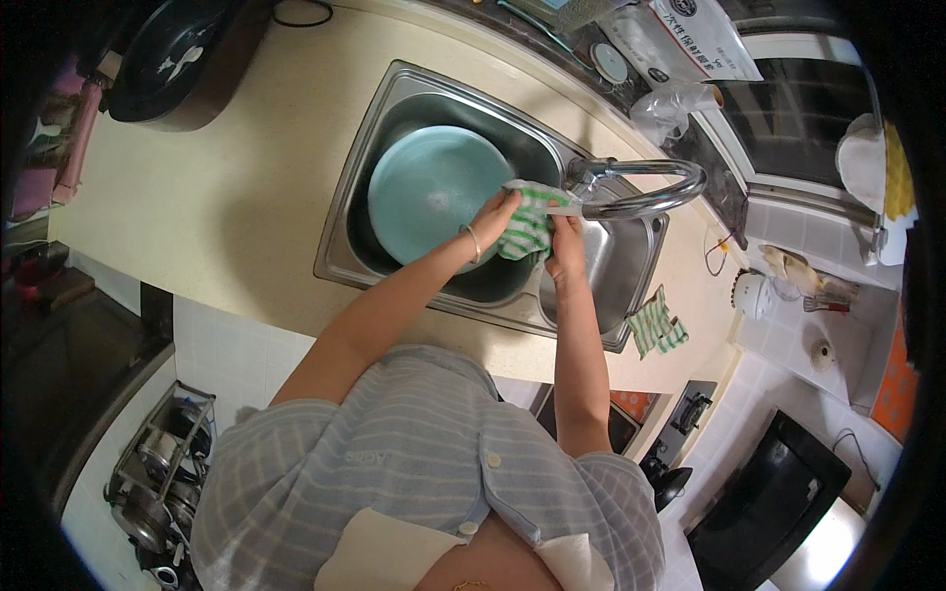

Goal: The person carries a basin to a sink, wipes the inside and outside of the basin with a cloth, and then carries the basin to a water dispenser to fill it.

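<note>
A green-and-white striped cloth [526, 235] is bunched between my two hands, above the divider of the double-bowl steel sink [352, 255]. My left hand [494, 221], with a bangle at the wrist, grips its left side. On the right edge of the cloth, my right hand [567, 247] has hold too. The chrome faucet [658, 205] curves over from the right, its spout end close to the cloth; a pale streak there looks like running water. A round light-blue basin [436, 192] sits in the larger left bowl, partly hidden by my left forearm.
Another striped cloth [656, 325] lies on the counter [222, 214] right of the sink. A black oval tub [174, 70] stands at the far left. A plastic bag roll [672, 107] and a round lid [609, 63] rest on the windowsill.
</note>
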A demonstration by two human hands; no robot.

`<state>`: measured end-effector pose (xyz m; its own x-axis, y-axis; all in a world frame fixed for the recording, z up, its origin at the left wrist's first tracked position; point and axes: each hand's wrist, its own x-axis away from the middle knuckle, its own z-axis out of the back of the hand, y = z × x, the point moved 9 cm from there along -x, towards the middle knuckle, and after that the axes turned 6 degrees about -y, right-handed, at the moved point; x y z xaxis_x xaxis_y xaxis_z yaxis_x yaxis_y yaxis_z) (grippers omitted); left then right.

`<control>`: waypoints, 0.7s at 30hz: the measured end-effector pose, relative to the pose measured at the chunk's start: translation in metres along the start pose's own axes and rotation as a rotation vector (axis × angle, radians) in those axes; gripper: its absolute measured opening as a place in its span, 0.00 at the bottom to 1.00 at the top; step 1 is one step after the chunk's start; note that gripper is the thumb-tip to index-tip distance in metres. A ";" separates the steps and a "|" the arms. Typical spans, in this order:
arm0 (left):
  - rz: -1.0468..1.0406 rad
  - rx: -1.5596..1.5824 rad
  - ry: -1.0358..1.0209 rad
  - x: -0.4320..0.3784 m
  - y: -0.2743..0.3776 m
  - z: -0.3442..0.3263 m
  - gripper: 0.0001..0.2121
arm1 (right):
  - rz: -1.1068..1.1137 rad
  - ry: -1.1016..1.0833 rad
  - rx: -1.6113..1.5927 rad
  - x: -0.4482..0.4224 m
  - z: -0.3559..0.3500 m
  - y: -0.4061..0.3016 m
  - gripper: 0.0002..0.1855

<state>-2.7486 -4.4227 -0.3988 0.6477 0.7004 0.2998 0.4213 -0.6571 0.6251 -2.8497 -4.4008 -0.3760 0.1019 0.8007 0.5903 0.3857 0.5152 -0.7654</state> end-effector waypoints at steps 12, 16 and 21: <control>-0.007 -1.373 -0.069 0.016 0.015 -0.021 0.15 | -0.131 -0.139 0.680 0.004 -0.029 -0.007 0.29; -0.328 -1.131 0.033 0.034 0.028 -0.008 0.14 | 0.011 -0.085 0.637 -0.006 -0.022 -0.006 0.18; 0.378 -1.058 0.177 0.017 -0.043 0.085 0.29 | 0.232 -0.116 0.532 -0.011 -0.025 -0.011 0.12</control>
<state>-2.7017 -4.4068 -0.4820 0.4855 0.5916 0.6437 -0.5838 -0.3287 0.7424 -2.8324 -4.4231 -0.3677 0.0157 0.9235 0.3832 -0.1507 0.3811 -0.9122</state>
